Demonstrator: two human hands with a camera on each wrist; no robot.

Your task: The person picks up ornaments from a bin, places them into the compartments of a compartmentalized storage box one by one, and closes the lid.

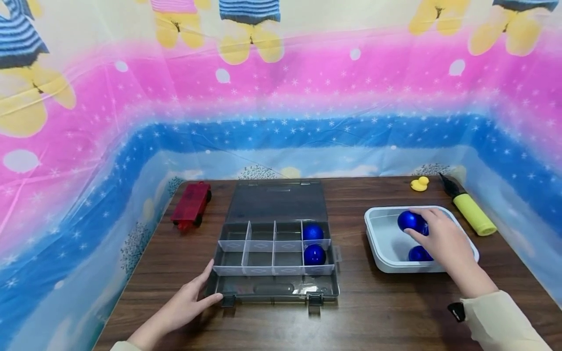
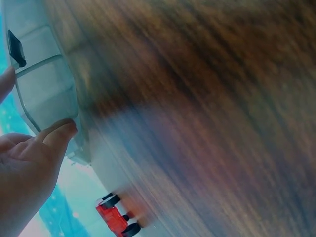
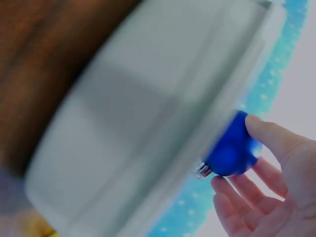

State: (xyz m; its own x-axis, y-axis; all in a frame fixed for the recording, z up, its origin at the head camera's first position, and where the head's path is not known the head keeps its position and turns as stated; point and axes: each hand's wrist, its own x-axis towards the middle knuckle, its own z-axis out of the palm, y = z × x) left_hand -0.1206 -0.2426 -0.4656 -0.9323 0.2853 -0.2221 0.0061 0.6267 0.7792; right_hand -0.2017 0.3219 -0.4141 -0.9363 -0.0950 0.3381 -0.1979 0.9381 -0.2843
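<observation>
Right hand [image 1: 444, 240] gripping ball [image 1: 408, 221], left hand [image 1: 188, 301] touching box [image 1: 281, 270]

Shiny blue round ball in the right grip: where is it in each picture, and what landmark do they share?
Head: right of centre, the shiny blue round ball against the white rectangular plastic tray.
Left wrist: not in it.
Right wrist: right of centre, in the right grip.
Shared landmark: brown wood-grain tabletop, in all three.
</observation>
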